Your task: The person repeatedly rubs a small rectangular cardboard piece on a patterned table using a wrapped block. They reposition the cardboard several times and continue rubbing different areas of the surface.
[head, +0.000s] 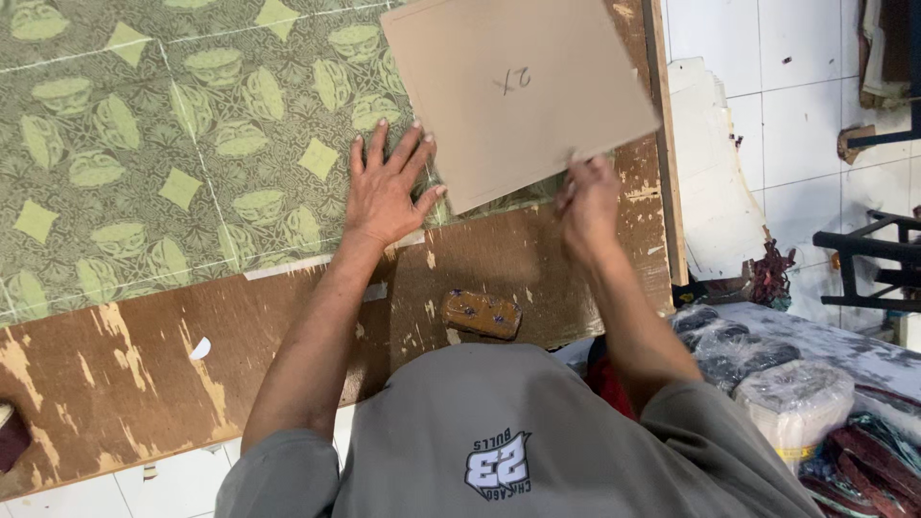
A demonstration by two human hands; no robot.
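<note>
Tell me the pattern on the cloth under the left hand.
Green cloth with leaf and diamond motifs; head view.

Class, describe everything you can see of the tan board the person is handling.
The tan board is a flat, thin rectangular sheet, looking like cardboard or hardboard, plain apart from a small handwritten mark. It lies tilted over the green patterned cloth and the worn wooden table. The left hand rests flat beside its left edge; the right hand pinches its lower edge.

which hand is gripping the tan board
The right hand pinches the tan board's lower edge; the left hand lies flat on the green patterned sheet beside it.
</note>
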